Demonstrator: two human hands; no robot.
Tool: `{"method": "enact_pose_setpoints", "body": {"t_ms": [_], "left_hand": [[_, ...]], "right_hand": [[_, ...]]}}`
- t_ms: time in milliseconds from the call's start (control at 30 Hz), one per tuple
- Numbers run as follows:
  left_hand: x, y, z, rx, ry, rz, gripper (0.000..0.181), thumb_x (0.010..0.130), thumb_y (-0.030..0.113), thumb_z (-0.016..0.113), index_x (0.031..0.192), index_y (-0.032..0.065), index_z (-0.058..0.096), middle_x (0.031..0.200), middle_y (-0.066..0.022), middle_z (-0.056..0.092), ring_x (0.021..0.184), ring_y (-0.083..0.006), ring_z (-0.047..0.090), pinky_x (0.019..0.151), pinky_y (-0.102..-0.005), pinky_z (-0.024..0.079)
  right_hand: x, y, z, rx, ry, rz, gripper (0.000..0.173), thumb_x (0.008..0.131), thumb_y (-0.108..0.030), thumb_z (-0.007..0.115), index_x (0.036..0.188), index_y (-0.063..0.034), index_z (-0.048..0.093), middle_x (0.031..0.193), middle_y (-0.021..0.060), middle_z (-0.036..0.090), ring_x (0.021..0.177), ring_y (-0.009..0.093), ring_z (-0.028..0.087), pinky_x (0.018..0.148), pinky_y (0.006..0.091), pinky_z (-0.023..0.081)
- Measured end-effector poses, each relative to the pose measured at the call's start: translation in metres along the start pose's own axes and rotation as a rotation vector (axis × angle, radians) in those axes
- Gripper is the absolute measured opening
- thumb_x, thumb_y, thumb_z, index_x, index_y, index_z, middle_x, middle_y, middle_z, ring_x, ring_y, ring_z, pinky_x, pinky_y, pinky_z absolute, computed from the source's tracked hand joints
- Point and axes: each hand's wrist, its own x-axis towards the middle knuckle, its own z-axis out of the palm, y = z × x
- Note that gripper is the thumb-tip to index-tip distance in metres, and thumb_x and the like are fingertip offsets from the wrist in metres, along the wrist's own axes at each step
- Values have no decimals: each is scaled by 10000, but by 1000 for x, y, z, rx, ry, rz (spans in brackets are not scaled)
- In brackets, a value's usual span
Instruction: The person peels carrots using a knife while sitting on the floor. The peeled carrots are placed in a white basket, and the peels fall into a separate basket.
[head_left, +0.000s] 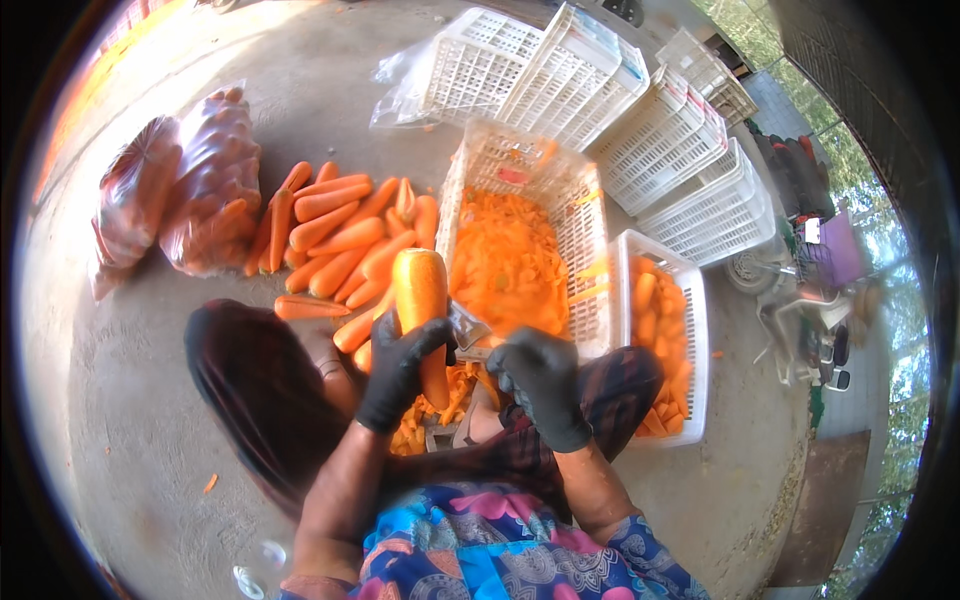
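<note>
My left hand (399, 371), in a black glove, grips a large orange carrot (420, 289) that stands nearly upright, its thick end up. To the right, my right hand (541, 386) is curled, also gloved in black. Its fingers are blurred, and whether they hold a tool is hidden. A small greyish, shiny object (469, 327) shows between my hands, too unclear to name. Just beyond is a white plastic crate (484, 146) heaped with carrot peelings (510, 270). Loose carrots (345, 240) are piled on the ground beyond my left hand.
A white crate (699, 360) of carrots stands to the right. Two clear bags (214, 180) of carrots lie at the left. Several white crates (574, 75) are stacked beyond. More peelings (411, 435) lie between my legs. A motorbike (750, 270) is partly visible at the far right.
</note>
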Motion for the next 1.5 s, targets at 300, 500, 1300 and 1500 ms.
{"method": "enact_pose_setpoints", "body": {"t_ms": [300, 500, 1300, 1500], "left_hand": [[-4, 10, -5, -130, -48, 46, 389, 821, 159, 670, 1136, -37, 555, 862, -79, 615, 705, -153, 610, 638, -269, 516], [-9, 13, -7, 62, -116, 144, 485, 758, 112, 755, 1173, -31, 549, 954, -76, 643, 861, -147, 629, 764, -294, 532], [5, 3, -21, 18, -199, 4, 504, 799, 171, 734, 1223, -25, 545, 1039, -85, 648, 887, -146, 625, 773, -282, 525], [0, 10, -14, 79, -209, -48, 479, 781, 128, 756, 1192, -29, 569, 999, -60, 647, 875, -128, 623, 776, -273, 524]], "right_hand": [[30, 90, -62, -679, -52, -230, 268, 924, -263, 635, 952, 4, 647, 765, 88, 668, 539, 91, 564, 477, 214, 429], [26, 11, -33, 116, -42, 214, 235, 955, -248, 609, 972, -18, 651, 782, 58, 654, 577, 61, 540, 543, 226, 440], [16, 9, -7, -200, -359, 289, 249, 921, -217, 653, 906, 31, 658, 714, 36, 644, 636, 80, 601, 565, 239, 459], [29, 7, -19, -680, -554, -146, 195, 838, -159, 726, 915, 12, 673, 820, 68, 674, 676, 104, 629, 615, 252, 483]]}}
